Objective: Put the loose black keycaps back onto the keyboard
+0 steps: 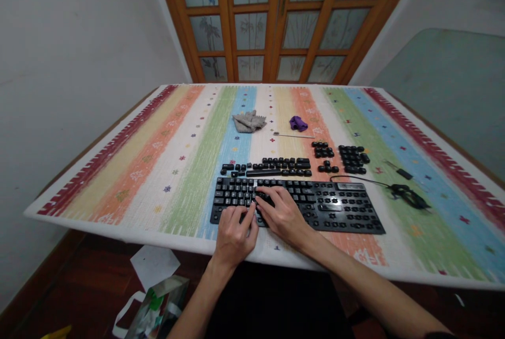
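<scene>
Can see a black keyboard lying flat on the tabletop, near its front edge. Has keycaps in place on much of the left part; shows bare switches on the right part. Over the left part of it, the left hand and the right hand, with fingers bent and fingertips close together among the keys. On the right hand, index finger and thumb reaching to the left, a little apart at the tips. Cannot tell whether either of the hands pinches a keycap or only touches the keys, being too small and dark to see there.

Just behind the keyboard, rows of loose keycaps, including a long space bar. To the right of these, a smaller group of loose keycaps, with a larger block beside it. Farther right, a black cable coiled on the tabletop, with its plug near.

Farther back, a crumpled grey cloth, a small purple cloth, and a thin stick lying between and in front of them. Under everything, a tablecloth with coloured stripes. Beyond the tabletop, wooden doors with frosted panes. Down on the floor at the left, a bag and a white sheet.
</scene>
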Motion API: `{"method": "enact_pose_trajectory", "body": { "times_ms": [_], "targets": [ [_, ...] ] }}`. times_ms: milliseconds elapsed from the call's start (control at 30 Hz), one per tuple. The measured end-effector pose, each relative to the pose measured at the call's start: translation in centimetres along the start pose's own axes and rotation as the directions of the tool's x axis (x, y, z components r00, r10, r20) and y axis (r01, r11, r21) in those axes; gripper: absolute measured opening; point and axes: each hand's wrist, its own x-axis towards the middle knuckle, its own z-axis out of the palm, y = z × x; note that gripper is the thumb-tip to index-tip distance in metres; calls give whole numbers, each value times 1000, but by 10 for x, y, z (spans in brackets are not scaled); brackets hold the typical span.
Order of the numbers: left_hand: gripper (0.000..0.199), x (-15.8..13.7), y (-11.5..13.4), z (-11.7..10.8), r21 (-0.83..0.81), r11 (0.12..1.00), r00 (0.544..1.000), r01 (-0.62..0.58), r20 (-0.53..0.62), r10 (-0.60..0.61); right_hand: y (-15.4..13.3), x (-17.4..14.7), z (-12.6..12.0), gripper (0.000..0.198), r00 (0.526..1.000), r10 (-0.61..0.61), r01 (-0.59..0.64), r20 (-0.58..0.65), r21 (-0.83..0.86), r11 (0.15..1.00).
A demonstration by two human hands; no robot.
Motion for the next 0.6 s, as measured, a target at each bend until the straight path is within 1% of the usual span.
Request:
{"method": "enact_pose_trajectory", "body": {
  "times_ms": [200,333,433,533,600],
  "targets": [
    [34,-2,-2,2,6,1000,1000,-9,17,9,-1,-1,2,22,999,-23,23,22,3,1000],
    [33,-2,-2,3,2,1000,1000,-9,21,9,-2,-1,2,21,1000,12,-12,24,-3,1000],
    [33,-2,-2,4,17,1000,1000,-18,22,18,-2,-1,1,21,1000,22,-22,-6,9,1000],
    [32,-2,-1,3,50,998,998,-41,43,39,-1,-3,0,19,999,-4,6,-51,29,1000],
    [30,-1,-1,3,77,995,996,-60,68,55,-1,-4,0,19,999,-14,16,-49,36,999]
  ]
}}
